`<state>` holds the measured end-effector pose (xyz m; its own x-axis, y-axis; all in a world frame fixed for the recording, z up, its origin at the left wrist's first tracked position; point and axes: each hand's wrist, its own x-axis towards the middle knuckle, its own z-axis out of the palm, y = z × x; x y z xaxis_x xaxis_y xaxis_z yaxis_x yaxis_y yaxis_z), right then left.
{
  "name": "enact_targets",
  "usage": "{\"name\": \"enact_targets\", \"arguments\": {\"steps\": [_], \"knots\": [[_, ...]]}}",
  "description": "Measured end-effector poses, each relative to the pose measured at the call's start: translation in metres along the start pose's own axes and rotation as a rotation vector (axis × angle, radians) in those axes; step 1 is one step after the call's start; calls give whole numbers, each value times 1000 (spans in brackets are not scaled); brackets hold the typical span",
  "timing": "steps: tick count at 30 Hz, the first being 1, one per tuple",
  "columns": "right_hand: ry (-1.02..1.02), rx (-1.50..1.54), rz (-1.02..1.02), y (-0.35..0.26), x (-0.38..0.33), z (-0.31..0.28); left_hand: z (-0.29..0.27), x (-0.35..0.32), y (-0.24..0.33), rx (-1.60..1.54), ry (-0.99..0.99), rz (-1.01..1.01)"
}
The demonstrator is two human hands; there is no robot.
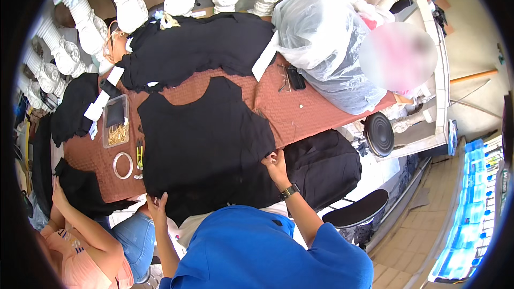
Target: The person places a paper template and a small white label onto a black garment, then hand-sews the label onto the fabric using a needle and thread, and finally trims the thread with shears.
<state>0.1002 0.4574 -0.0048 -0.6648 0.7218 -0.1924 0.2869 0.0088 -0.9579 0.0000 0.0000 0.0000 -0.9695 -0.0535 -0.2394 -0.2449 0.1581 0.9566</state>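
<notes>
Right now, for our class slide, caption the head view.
Left hand and right hand touch black fabric lying over brown cloth.

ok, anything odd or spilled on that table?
Nothing spilled that I can see: the gold bits sit inside the clear box. Only a small white speck looks stray, alone on the brown tablecloth right of the black garment.

Garment (pixel 203 139) on the middle of the surface (pixel 313 109), ring (pixel 114 166) just left, container (pixel 128 120) behind that, cloth (pixel 193 45) along the back, bag (pixel 316 32) at back right!
</notes>
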Motion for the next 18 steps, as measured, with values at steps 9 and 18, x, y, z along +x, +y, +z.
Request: {"name": "enact_targets", "arguments": {"steps": [9,18], "knots": [[-106,146,-55,-27,-17,-10,31,-30,59,-46,67,117],[-34,83,-183,-73,-44,-40,18,-65,74,51,287,244]]}}
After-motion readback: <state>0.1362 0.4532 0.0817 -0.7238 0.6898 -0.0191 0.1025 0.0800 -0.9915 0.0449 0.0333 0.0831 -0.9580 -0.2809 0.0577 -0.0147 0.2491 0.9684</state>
